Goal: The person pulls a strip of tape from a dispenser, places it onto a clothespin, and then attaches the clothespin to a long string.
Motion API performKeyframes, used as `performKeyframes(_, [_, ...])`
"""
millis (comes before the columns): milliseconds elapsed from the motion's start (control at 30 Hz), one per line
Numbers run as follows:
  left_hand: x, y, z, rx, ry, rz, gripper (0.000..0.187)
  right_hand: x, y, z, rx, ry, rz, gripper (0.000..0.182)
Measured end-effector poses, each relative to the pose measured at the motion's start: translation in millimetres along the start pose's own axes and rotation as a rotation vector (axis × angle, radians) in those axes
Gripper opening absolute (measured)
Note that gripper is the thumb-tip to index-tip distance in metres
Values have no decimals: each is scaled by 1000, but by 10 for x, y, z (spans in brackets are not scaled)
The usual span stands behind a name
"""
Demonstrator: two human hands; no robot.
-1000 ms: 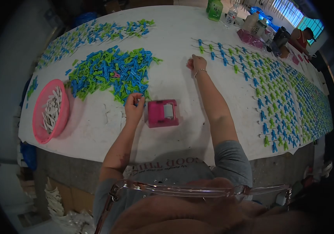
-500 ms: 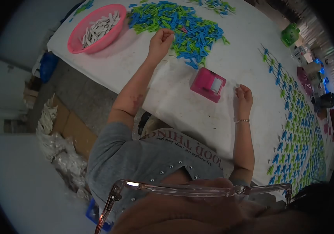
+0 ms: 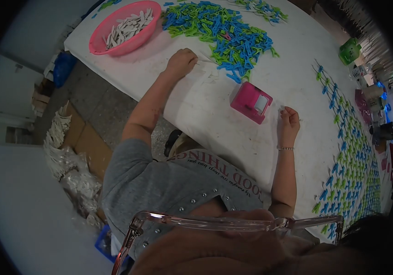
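My left hand (image 3: 181, 63) is closed, fingertips pinched together, over the white tabletop just short of a heap of blue and green plastic clothespins (image 3: 235, 41). Something thin and pale shows at its fingertips, too small to make out. On the right, my right hand (image 3: 290, 123) is raised with curled fingers and thumb together, a tiny whitish bit at the tips. Between the hands, nearer the right one, lies a pink plastic box (image 3: 247, 101) with a white panel on top.
A pink basin (image 3: 96, 39) of white strips stands at the far left edge of the table (image 3: 205, 133). Rows of blue and green clothespins on thin stems (image 3: 350, 146) cover the right side. A green container (image 3: 349, 50) sits beyond. Cardboard (image 3: 88, 142) and plastic bags lie on the floor.
My left hand has drawn back from the edge of the clothespin heap, toward me and leftward. My right hand stays beside the pink box. The whole view has shifted slightly.
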State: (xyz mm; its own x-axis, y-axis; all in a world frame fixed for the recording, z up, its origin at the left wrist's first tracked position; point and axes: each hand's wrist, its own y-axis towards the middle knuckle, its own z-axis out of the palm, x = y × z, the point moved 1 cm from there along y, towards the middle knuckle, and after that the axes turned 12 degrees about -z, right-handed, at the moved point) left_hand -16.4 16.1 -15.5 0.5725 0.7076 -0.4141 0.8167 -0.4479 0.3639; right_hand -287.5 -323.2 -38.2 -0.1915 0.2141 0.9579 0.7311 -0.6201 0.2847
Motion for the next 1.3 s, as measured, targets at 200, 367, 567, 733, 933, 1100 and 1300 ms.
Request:
performKeyframes(200, [-155,84,-446,111,-295,-140,13,92,80,-43,52,-109,-48,16])
performKeyframes(367, [-696,42,-463,402,-712,-165,14,659,128,184,225,-293,-281,16])
performKeyframes(567, [-1526,-100,-358,489,-792,40,10,1250,-66,762,429,-244,-456,16])
performKeyframes(733, [-1871,-261,-332,299,-618,261,10,1022,-30,714,355,-193,-214,15])
performKeyframes(933, [-1955,-209,-179,147,-595,394,12,941,-11,521,322,-228,-252,14])
performKeyframes(1100, [-1907,-192,1,161,-625,394,11,763,-4,466,336,-412,-479,15])
performKeyframes(1300, [-1790,-239,62,127,-596,382,9,579,-9,538,337,-417,-541,14])
